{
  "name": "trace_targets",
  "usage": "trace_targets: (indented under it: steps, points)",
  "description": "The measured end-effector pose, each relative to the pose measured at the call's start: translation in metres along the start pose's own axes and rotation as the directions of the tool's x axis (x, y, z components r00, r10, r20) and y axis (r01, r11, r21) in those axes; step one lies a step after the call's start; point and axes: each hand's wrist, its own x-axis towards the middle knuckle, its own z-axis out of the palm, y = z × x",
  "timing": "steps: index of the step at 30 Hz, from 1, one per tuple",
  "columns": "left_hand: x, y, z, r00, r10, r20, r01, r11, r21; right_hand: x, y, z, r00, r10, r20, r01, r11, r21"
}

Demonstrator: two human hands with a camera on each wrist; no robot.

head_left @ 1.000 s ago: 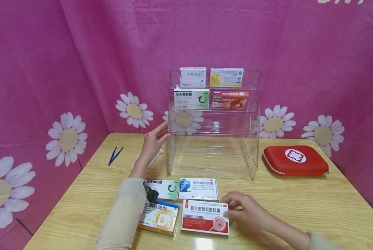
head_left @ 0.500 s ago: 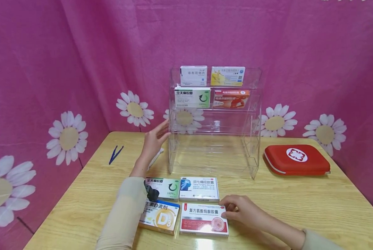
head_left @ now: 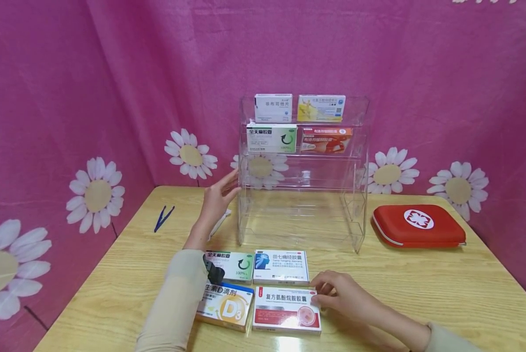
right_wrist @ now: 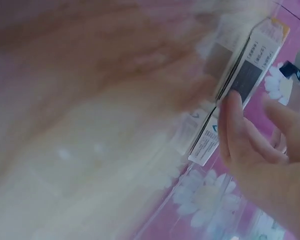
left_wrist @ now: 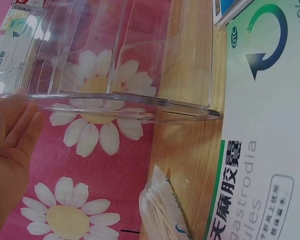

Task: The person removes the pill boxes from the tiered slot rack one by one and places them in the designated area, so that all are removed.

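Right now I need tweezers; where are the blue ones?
Head view: the blue tweezers lie on the table's far left, left of the left hand.

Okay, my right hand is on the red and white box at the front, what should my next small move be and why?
Probably pinch that red and white box firmly and lift its right edge off the table. The right hand already curls its fingers round that edge, the box lies flat, the left hand rests open against the clear rack, and the rack's lower shelves look bare.
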Motion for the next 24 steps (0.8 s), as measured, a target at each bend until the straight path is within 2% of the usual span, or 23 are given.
trace_targets:
  steps: [3, 5, 7, 9, 11, 13, 16, 21, 24]
  points:
    - [0.000, 0.000, 0.000, 1.000, -0.006, 0.004, 0.006, 1.000, -0.006, 0.005, 0.001, -0.010, 0.991, -0.062, -0.116, 0.059, 0.998, -0.034]
    - [0.000, 0.000, -0.001, 1.000, -0.010, 0.006, 0.010, 1.000, -0.005, 0.013, 0.004, -0.020, 0.963, -0.148, -0.225, 0.127, 0.986, -0.106]
    - [0.000, 0.000, -0.001, 1.000, -0.011, 0.008, 0.011, 1.000, -0.001, 0.023, 0.008, -0.034, 0.903, -0.255, -0.345, 0.184, 0.957, -0.224]
    - [0.000, 0.000, -0.002, 1.000, -0.013, 0.009, 0.013, 1.000, 0.000, 0.035, 0.012, -0.051, 0.820, -0.353, -0.451, 0.210, 0.918, -0.336]
    - [0.000, -0.001, -0.002, 1.000, -0.015, 0.010, 0.015, 1.000, -0.003, 0.048, 0.016, -0.069, 0.739, -0.411, -0.534, 0.197, 0.890, -0.412]
    - [0.000, -0.001, -0.002, 1.000, -0.017, 0.010, 0.017, 1.000, -0.009, 0.059, 0.018, -0.088, 0.671, -0.440, -0.597, 0.186, 0.879, -0.439]
    - [0.000, -0.001, -0.002, 1.000, -0.023, 0.007, 0.023, 1.000, -0.013, 0.076, 0.020, -0.113, 0.609, -0.445, -0.657, 0.164, 0.881, -0.444]
    - [0.000, -0.003, -0.001, 1.000, -0.012, 0.005, 0.012, 1.000, -0.016, 0.102, 0.019, -0.145, 0.553, -0.439, -0.708, 0.149, 0.888, -0.435]
    - [0.000, -0.003, 0.000, 1.000, 0.004, 0.005, -0.004, 1.000, -0.024, 0.115, 0.018, -0.161, 0.528, -0.429, -0.733, 0.112, 0.891, -0.441]
